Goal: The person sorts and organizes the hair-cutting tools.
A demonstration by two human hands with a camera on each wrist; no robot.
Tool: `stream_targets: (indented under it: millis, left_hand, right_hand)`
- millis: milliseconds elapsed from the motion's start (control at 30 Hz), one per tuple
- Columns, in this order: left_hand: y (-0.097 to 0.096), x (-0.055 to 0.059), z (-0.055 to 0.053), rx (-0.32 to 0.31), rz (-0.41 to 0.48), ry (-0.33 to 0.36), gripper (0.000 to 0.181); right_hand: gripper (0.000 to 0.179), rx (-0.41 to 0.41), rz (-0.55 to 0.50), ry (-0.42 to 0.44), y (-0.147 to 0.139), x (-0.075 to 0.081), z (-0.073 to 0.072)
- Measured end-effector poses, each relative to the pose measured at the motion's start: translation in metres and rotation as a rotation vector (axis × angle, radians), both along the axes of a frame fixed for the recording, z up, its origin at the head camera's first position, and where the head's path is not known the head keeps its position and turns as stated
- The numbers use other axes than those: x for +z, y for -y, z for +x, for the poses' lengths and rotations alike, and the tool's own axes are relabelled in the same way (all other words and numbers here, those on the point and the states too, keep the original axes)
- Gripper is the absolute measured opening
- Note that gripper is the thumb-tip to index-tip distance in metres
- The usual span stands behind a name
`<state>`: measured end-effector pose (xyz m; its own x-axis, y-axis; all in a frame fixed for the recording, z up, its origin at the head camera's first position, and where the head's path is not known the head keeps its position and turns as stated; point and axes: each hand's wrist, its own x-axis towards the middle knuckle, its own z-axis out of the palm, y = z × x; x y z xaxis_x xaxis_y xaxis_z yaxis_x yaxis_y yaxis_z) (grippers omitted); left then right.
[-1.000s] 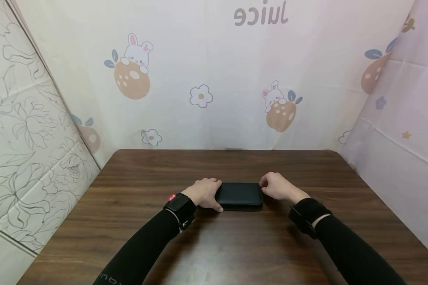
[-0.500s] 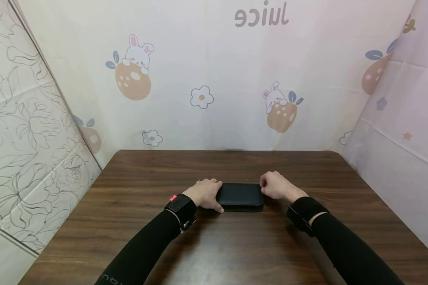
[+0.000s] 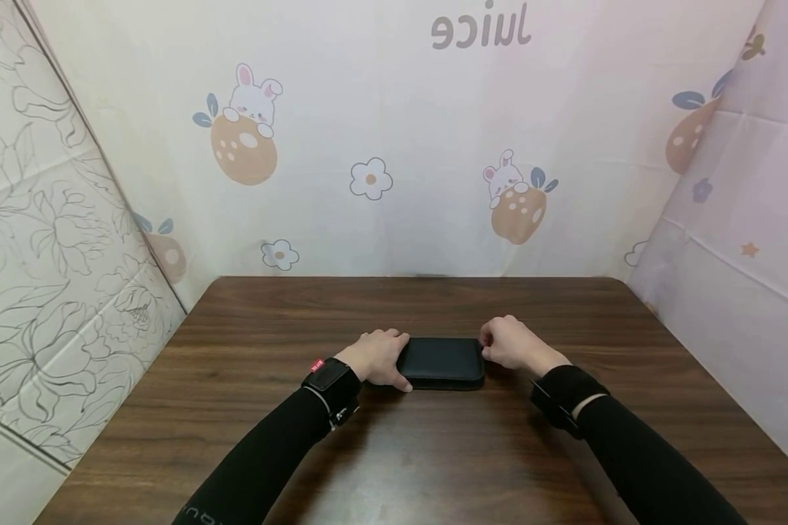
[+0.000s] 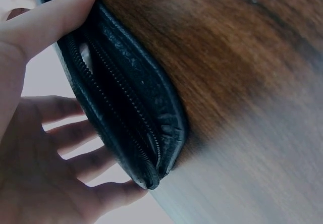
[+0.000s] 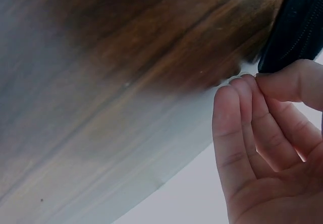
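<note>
A black zip-around wallet (image 3: 441, 359) lies flat on the brown wooden table (image 3: 289, 313). My left hand (image 3: 377, 357) grips its left end, the thumb on the near edge and the fingers spread along the far side. Between thumb and fingers in the left wrist view, the zipper (image 4: 118, 100) is unzipped, its two rows of teeth apart. At the wallet's far right corner, my right hand (image 3: 511, 344) pinches with thumb and index fingertips. The zipper pull is hidden in that pinch. The wallet's end (image 5: 290, 37) shows right beside these fingertips in the right wrist view.
A pale curtain (image 3: 420, 109) printed with rabbits and fruit hangs behind the table's far edge. More printed cloth (image 3: 729, 292) borders the right side, and a floral sheet (image 3: 59, 240) the left. Both wrists wear black straps (image 3: 333, 386).
My right hand has shifted very slightly to the right, still pinching at the wallet's corner. My left hand and the wallet have stayed in place.
</note>
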<state>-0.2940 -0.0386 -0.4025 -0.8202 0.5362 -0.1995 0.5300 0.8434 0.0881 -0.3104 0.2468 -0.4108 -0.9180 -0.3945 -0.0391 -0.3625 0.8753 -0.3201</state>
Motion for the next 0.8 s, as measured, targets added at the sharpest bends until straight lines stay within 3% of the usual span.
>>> stream_targets:
  millis: [400,800]
  left_hand:
    - [0.0,0.0,-0.001,0.009,0.003,0.004,0.093]
    - [-0.002,0.002,-0.001,0.012,-0.001,0.004,0.091]
  right_hand:
    - [0.007,-0.007,0.011,0.003,-0.006,0.003,0.002]
    - [0.009,-0.02,0.004,-0.004,0.006,0.0,-0.003]
